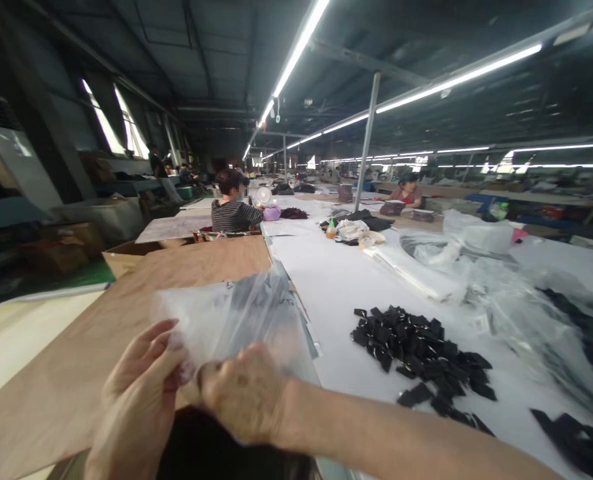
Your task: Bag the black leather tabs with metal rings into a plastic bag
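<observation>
My left hand and my right hand both hold a clear plastic bag up in front of me, over the table's near edge. The left pinches the bag's lower left corner between thumb and fingers. My right hand is curled closed on the bag's bottom edge, its forearm reaching in from the lower right. The bag is blurred and something dark shows through it. A dark cloth lies just below both hands.
A pile of small black labels lies on the white table to the right, with heaps of clear plastic bags beyond. Brown board covers the left. A seated person in stripes works ahead, another person farther right.
</observation>
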The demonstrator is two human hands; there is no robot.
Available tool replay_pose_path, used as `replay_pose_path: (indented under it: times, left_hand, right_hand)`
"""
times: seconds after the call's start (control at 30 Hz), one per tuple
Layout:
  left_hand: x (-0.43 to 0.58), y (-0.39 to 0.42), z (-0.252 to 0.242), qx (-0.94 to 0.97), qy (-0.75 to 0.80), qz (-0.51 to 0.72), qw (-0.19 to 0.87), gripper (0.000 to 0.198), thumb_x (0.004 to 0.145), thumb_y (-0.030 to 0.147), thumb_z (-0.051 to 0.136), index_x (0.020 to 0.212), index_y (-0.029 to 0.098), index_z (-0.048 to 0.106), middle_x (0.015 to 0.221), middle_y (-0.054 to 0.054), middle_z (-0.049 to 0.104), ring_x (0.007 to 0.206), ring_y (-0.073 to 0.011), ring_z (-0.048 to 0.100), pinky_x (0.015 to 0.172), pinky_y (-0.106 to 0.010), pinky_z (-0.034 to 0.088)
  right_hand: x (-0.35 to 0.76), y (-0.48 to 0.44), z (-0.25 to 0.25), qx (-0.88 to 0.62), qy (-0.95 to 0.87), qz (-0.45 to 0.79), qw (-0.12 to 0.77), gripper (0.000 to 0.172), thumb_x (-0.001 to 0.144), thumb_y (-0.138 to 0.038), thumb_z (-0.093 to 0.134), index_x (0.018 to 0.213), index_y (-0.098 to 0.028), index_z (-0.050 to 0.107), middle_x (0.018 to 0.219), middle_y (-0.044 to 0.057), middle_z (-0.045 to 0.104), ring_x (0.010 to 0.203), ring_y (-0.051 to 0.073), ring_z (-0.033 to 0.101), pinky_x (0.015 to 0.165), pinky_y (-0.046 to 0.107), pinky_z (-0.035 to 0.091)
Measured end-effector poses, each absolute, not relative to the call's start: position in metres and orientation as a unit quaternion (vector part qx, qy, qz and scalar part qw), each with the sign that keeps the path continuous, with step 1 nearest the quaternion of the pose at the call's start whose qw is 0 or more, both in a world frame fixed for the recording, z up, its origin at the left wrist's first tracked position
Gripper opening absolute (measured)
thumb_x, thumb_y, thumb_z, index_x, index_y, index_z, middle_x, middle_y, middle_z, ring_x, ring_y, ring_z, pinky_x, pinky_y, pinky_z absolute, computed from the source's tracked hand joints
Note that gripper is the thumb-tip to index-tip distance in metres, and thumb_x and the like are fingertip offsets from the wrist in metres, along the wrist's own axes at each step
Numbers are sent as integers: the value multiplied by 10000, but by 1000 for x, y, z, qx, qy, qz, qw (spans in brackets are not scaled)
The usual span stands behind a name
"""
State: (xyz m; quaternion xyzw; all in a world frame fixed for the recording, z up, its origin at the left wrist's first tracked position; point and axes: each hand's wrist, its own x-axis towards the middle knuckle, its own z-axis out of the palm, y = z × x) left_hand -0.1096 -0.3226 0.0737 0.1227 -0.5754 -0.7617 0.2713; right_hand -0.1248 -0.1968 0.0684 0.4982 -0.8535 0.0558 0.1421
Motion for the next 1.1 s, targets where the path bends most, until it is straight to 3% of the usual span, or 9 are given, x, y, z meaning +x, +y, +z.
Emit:
replay_pose_path:
  times: [0.07,0.23,0.3,0.4,0.63,0.8,0.93,1.03,1.1]
  left_hand:
    - [-107,-320,74,141,-579,-758,263,375,440,199,729,802,272,662,623,53,544,472,-72,402,350,-141,345]
    - [-108,-316,71,120,-579,-766,252,453,449,146,760,882,207,642,667,46,580,500,-60,459,404,-110,405]
    - [-111,-314,71,102,-576,-768,259,429,480,150,754,888,195,629,694,43,589,492,-54,456,386,-104,383]
    - [-113,-306,77,84,-567,-772,275,386,509,131,739,871,182,616,698,38,585,485,-48,449,368,-95,351]
    - [-108,-285,94,4,-576,-775,261,353,605,139,697,932,184,570,727,27,580,516,-56,467,401,-105,368]
    - [-108,-283,84,-9,-608,-758,236,368,601,154,709,939,178,564,791,24,577,548,-64,497,432,-133,395]
    - [-111,-286,77,15,-607,-739,292,368,557,129,728,897,185,600,856,29,607,576,-70,536,478,-161,430]
    - [-109,-284,73,49,-615,-723,310,380,533,150,759,888,203,633,872,41,643,588,-91,561,538,-209,463]
    - [-98,-278,71,58,-636,-704,312,381,540,189,780,896,232,653,877,55,654,676,-130,600,663,-265,502]
  right_hand:
    - [-117,-203,57,506,-847,74,146,161,785,-153,552,944,-141,536,818,27,661,594,194,623,470,309,492]
    - [-146,-173,81,382,-904,86,173,304,659,-199,683,921,-162,533,659,19,644,579,219,630,510,293,492]
    - [-172,-148,104,275,-931,92,221,187,762,-161,590,942,-180,544,702,47,659,649,228,644,542,286,479]
    - [-216,-105,131,103,-956,58,267,180,913,-168,434,1028,-214,564,864,91,675,811,237,644,684,326,468]
    - [-264,-40,116,-35,-964,89,248,242,927,-189,410,1006,-152,635,902,157,656,900,288,614,726,363,441]
    - [-257,-28,95,-64,-967,134,209,271,911,-173,386,1007,-174,640,936,140,646,889,277,604,698,347,427]
    - [-234,-14,98,-34,-968,156,194,237,897,-237,450,1085,-236,594,991,74,645,939,236,571,731,313,409]
    - [-205,6,103,-7,-968,170,182,174,861,-250,509,993,-252,623,942,28,655,907,210,567,726,288,398]
    - [-179,26,104,-1,-966,187,179,130,831,-222,533,894,-246,644,880,7,657,870,196,567,717,276,391]
